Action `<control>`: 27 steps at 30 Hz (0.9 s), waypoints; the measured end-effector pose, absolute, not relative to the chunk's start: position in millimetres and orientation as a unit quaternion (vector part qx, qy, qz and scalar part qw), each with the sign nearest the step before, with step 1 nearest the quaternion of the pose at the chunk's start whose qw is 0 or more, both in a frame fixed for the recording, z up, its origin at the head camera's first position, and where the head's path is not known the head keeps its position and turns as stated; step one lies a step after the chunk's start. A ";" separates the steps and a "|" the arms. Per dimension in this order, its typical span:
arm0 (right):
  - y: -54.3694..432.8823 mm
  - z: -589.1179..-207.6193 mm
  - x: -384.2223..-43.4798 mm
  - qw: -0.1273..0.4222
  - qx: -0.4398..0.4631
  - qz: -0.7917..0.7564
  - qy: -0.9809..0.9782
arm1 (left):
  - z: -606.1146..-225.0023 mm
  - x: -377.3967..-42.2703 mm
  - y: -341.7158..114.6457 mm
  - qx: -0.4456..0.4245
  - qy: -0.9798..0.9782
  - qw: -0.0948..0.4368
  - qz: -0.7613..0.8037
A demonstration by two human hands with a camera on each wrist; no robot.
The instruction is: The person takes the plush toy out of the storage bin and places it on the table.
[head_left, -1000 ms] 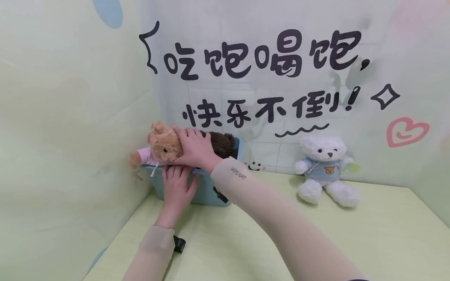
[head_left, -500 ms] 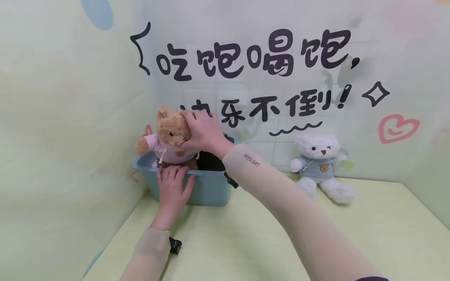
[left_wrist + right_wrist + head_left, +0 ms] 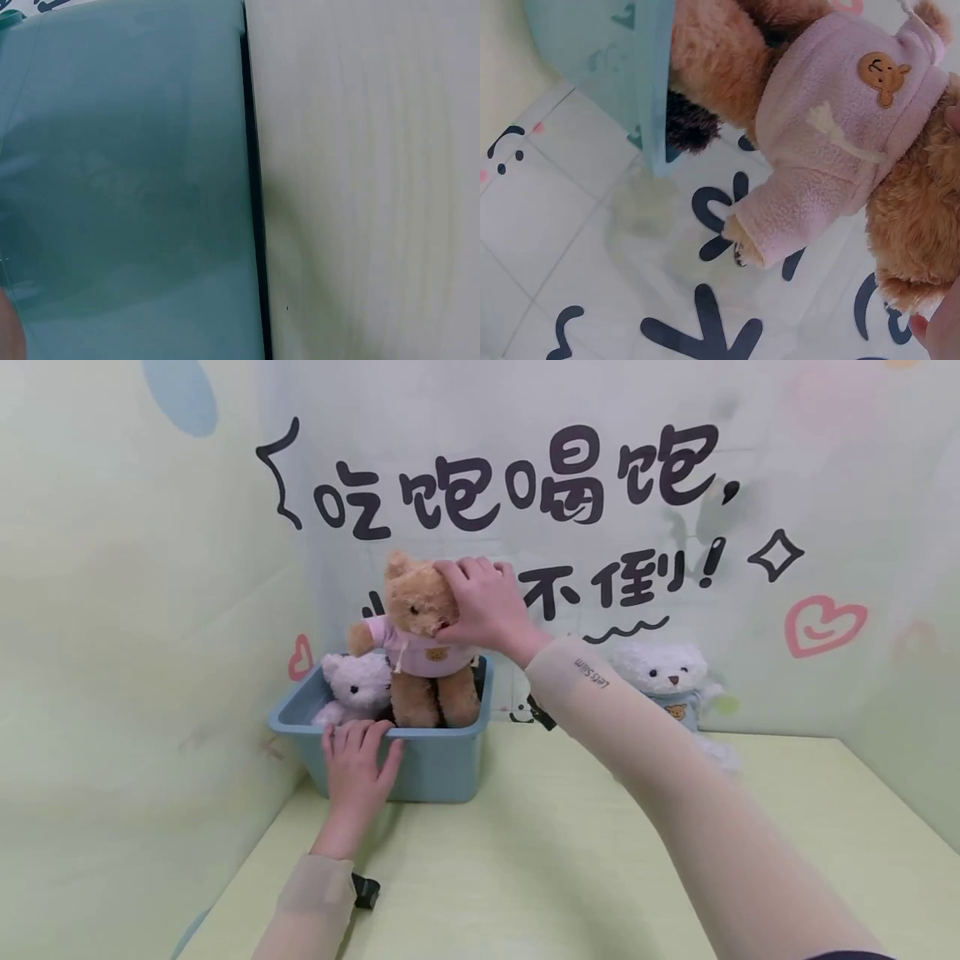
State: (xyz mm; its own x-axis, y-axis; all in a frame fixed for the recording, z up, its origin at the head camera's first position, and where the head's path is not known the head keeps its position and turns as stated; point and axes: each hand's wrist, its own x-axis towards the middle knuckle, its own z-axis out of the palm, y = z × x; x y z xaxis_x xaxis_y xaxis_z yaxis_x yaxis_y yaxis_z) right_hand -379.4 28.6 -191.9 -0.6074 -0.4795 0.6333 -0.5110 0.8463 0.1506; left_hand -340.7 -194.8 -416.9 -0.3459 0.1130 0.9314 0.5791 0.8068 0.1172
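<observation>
Here | right hand (image 3: 491, 610) grips teddy (image 3: 422, 656) | left hand (image 3: 358, 770) bin (image 3: 438, 768) | blue-shirted bear (image 3: 666, 673): head view only

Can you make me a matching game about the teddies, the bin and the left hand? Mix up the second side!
1. Brown teddy
2. Teddy in blue top
3. Bin
4. Left hand

A. Has a white teddy inside
B. Touches the front rim
C. Held by the right hand
D. Sits on the table, partly hidden behind an arm

Pairs: 1-C, 2-D, 3-A, 4-B
</observation>
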 end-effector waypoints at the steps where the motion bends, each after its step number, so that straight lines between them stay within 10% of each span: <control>1: 31.0 -192.1 -380.3 0.346 0.274 0.019 -0.897 | -417.3 -340.8 -195.4 -0.218 -0.791 0.528 -0.220; 27: 19.3 -216.4 -391.6 0.345 0.291 0.059 -0.891 | -417.5 -345.9 -193.9 -0.218 -0.786 0.535 -0.219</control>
